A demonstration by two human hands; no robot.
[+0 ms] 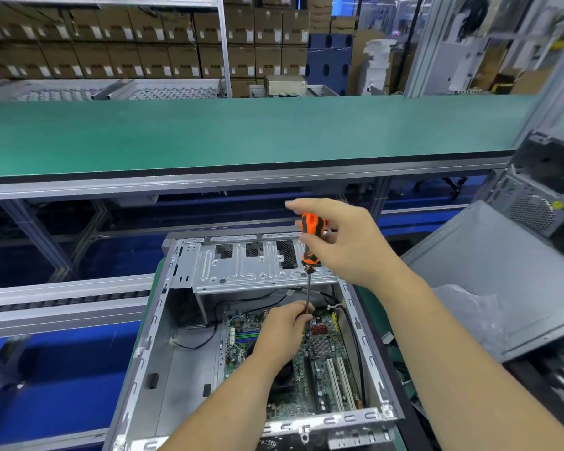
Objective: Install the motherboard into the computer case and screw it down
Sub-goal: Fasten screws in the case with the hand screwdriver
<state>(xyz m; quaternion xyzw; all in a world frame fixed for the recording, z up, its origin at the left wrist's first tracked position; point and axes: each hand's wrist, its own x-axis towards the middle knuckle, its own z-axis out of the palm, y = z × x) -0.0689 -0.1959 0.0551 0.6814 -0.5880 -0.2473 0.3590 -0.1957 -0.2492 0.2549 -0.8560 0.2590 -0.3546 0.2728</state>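
Observation:
An open grey computer case (163,323) lies on its side in front of me. A green motherboard (323,369) with white slots and a small heatsink sits inside it on the right. My right hand (345,242) grips the orange and black handle of a screwdriver (311,236) held upright above the board. My left hand (284,330) pinches the screwdriver's thin shaft low down, near the board's far edge. The tip and any screw are hidden behind my left fingers.
A drive cage (261,265) spans the far end of the case, black cables running beneath it. A grey side panel (502,271) and a clear plastic bag (469,314) lie to the right. Another case (541,190) stands at far right. A green shelf (241,131) runs overhead.

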